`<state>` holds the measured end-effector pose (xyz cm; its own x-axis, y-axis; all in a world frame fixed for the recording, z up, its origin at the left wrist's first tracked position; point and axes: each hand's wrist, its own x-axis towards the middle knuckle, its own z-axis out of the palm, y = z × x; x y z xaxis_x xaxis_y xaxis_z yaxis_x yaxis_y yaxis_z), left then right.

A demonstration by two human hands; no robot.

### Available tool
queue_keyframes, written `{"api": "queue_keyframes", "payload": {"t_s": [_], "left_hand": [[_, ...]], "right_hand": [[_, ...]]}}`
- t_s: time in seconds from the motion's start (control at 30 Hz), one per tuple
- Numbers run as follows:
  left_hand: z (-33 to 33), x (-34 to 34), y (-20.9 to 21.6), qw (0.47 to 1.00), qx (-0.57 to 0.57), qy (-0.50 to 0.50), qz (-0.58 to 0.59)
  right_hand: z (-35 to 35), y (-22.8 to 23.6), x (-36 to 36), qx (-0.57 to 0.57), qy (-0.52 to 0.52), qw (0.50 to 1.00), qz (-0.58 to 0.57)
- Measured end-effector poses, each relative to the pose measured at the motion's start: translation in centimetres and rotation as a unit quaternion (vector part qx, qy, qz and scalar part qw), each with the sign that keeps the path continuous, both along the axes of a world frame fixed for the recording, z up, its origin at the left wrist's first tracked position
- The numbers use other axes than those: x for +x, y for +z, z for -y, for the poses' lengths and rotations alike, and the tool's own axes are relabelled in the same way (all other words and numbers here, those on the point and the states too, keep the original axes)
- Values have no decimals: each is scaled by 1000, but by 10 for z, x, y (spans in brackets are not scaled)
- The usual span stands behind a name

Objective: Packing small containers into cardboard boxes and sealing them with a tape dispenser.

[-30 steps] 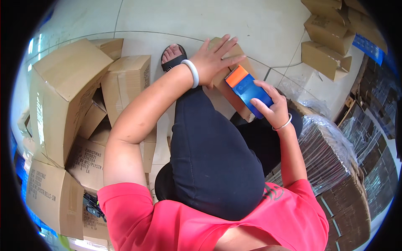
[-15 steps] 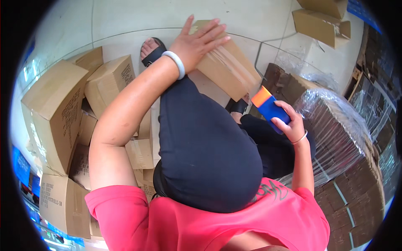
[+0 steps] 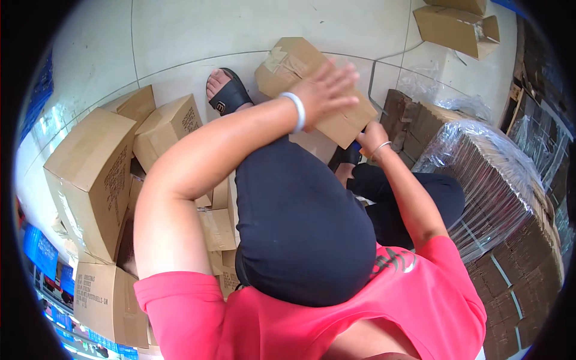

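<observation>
A brown cardboard box [image 3: 292, 55] with clear tape across it stands tilted on the floor beyond my knees. My left hand [image 3: 330, 93], slightly blurred and with fingers spread, lies over the box's upper face, a pale bangle on its wrist. At the box's near right corner, my right hand [image 3: 373, 139] is closed around a blue and orange block-shaped tool [image 3: 358, 146]. Only a sliver of blue shows; the box and fingers hide the rest, so I cannot tell whether the tool touches the cardboard.
Several cardboard boxes [image 3: 90, 150] are piled on my left. On my right stands a stack of flattened cartons [image 3: 510, 240], partly wrapped in clear film [image 3: 480, 162]. An open carton [image 3: 453, 27] lies at the far right. My sandalled foot [image 3: 228, 90] is left of the box.
My left hand has slid right and nearer across the box, which has turned somewhat. My right hand has brought the blue and orange tool forward and left to the box's corner.
</observation>
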<state>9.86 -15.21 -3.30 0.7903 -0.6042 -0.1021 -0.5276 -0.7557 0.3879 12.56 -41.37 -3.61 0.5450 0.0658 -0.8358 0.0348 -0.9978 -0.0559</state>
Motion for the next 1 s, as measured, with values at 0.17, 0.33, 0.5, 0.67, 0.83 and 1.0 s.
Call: {"api": "queue_keyframes", "payload": {"t_s": [0.17, 0.33, 0.5, 0.67, 0.83, 1.0], "left_hand": [[-4, 7, 6, 1000, 20, 13, -10], [-45, 9, -2, 984, 50, 171, 14], [-85, -12, -2, 982, 72, 165, 62], [-88, -9, 36, 780, -482, 270, -295], [-96, -1, 70, 341, -722, 431, -421], [-128, -19, 59, 296, -740, 444, -410]], "right_hand": [[-33, -2, 11, 9, 51, 996, 70], [-75, 12, 41, 187, -8, 972, 140], [-75, 89, 75, 232, -64, 966, 93], [-92, 126, 78, 457, -119, 878, 82], [-150, 120, 63, 533, 42, 840, 90], [-174, 111, 59, 562, 152, 805, 115]]}}
